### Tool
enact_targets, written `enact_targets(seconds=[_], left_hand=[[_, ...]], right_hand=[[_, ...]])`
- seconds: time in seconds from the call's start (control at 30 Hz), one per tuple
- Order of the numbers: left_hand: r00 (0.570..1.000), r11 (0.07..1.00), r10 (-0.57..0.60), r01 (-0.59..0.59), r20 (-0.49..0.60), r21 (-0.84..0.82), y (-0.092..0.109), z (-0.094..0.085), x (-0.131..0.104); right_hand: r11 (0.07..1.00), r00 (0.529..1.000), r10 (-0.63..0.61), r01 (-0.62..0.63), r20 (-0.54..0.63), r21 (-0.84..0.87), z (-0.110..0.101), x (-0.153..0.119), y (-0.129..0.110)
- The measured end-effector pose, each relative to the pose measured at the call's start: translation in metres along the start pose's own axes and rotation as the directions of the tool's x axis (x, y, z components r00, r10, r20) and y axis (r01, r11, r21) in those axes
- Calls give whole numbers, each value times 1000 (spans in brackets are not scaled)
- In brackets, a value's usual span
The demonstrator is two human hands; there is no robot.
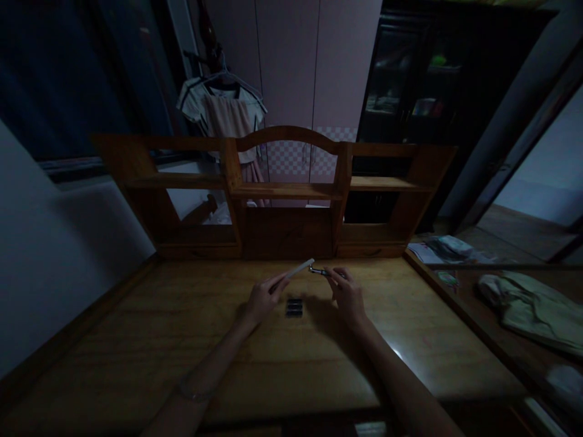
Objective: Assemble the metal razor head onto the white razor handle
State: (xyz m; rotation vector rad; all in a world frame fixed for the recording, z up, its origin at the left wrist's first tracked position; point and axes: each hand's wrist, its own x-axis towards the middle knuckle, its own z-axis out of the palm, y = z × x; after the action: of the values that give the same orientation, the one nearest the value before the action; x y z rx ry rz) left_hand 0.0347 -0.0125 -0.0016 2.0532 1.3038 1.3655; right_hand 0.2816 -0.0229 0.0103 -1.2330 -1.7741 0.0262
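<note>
My left hand (263, 299) is closed on a thin pale stick (299, 267) that slants up to the right. In my right hand (347, 292) is a small dark tool with a shiny metal end (317, 271), pinched between the fingers. The metal end meets or nearly meets the tip of the stick; whether they touch is too small to tell. On the wooden desk (191, 334), below and between my hands, lies a small dark item with several bands (294, 308).
A wooden shelf unit (286, 192) stands along the desk's back edge. Papers and a plastic bag (449, 247) and a pale green cloth (537, 306) lie on the right, beyond the desk's raised edge. Clothes (225, 112) hang behind the shelves.
</note>
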Motion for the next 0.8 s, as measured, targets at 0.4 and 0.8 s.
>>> enact_targets(seconds=[0.4,0.8], left_hand=[[998,998,-39,38,43,42,-2,1,0],[999,998,-36,37,-21,48,-2,-3,1]], right_hand=[[998,997,-51,49,-49,-47,-1,0,3],[993,995,-97,94,-36,-68,-1,-2,0]])
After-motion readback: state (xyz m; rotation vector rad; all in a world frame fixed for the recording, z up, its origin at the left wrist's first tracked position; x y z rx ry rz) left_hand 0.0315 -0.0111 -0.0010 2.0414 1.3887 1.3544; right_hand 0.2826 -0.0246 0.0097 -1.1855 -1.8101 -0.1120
